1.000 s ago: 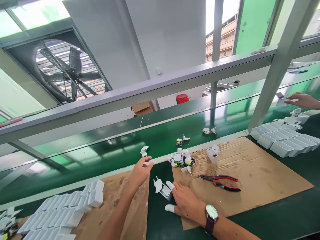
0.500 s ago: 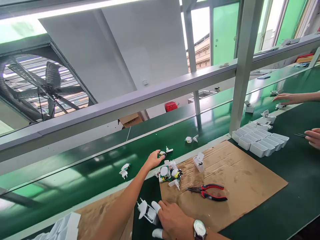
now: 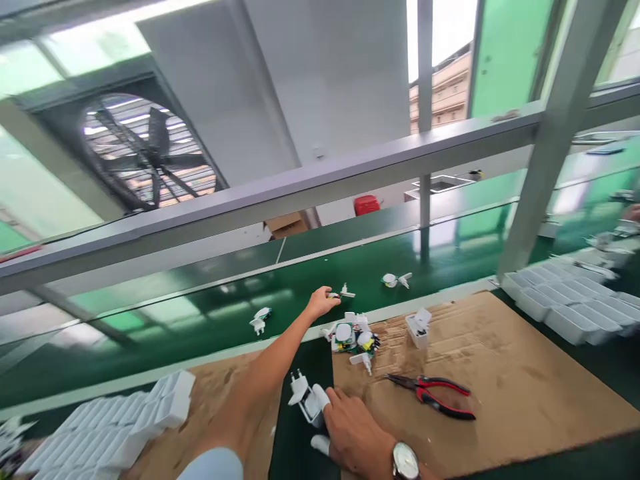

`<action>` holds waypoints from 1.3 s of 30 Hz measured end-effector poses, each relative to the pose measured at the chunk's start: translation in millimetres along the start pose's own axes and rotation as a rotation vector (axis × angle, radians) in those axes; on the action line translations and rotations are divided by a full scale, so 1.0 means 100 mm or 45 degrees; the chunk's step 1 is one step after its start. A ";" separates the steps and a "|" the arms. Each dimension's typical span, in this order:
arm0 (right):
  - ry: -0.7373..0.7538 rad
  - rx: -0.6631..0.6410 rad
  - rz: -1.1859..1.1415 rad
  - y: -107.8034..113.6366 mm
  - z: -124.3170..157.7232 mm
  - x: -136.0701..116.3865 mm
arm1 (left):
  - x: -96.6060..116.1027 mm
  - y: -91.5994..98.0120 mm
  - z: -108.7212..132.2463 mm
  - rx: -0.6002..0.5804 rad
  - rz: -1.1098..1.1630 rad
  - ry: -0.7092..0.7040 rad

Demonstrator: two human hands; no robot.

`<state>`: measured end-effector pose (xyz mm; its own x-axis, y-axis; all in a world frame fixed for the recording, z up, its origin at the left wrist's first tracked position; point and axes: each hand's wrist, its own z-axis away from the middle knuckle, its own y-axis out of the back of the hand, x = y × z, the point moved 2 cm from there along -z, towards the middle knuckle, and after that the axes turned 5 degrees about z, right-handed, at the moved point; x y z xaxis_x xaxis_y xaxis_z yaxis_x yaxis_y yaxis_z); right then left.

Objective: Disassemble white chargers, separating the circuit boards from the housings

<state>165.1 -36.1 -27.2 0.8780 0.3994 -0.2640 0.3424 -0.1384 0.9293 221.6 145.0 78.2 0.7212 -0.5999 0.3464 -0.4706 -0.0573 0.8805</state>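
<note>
On the green belt, my left hand [image 3: 323, 303] has its fingers closed on a small circuit board [image 3: 333, 295] with a white plug piece [image 3: 346, 291] beside it; the fingers partly cover the board. My right hand [image 3: 353, 427], with white finger covers and a watch, grips a white charger case [image 3: 313, 408] between thumb and forefinger. A white plug lid [image 3: 299, 388] with two pins stands out from the case's top. Just right of my left forearm, a pile of circuit boards with plugs [image 3: 350, 337] lies on the cardboard's edge.
Red-and-black pliers [image 3: 433, 393] and another filled white case [image 3: 417, 330] rest on the cardboard [image 3: 495, 373]. White cases stand in rows at left [image 3: 115, 427] and right [image 3: 575, 307]. More boards [image 3: 261, 320] lie along the belt [image 3: 210, 333]. A grey post [image 3: 555, 140] rises at right.
The view has swung right to left, showing more of the left case rows. My left fingers have closed on the board. The right hand's case has tilted slightly.
</note>
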 end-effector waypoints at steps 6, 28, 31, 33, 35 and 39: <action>0.032 0.057 -0.027 -0.23 0.17 0.08 | -0.26 0.34 0.01 -0.435 0.179 -0.057; 0.042 0.036 -0.027 0.02 0.20 0.06 | 0.24 -0.05 0.25 -0.942 0.180 -0.689; 0.001 0.033 -0.061 0.01 0.17 0.05 | 0.09 -0.01 0.02 -0.865 0.201 -0.540; -0.006 0.041 -0.065 -0.04 0.17 0.05 | -0.02 0.00 -0.11 -0.817 0.185 -0.416; -0.009 0.052 -0.051 -0.09 0.17 0.04 | -0.14 -0.02 -0.20 -0.773 0.156 -0.298; 0.006 0.052 0.030 -0.11 0.13 0.03 | -0.33 -0.13 -0.38 -0.701 0.094 -0.139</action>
<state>168.2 -45.1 -41.0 0.8844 0.3998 -0.2407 0.3348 -0.1845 0.9240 223.1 195.3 67.9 0.6261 -0.6671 0.4036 -0.1620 0.3950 0.9043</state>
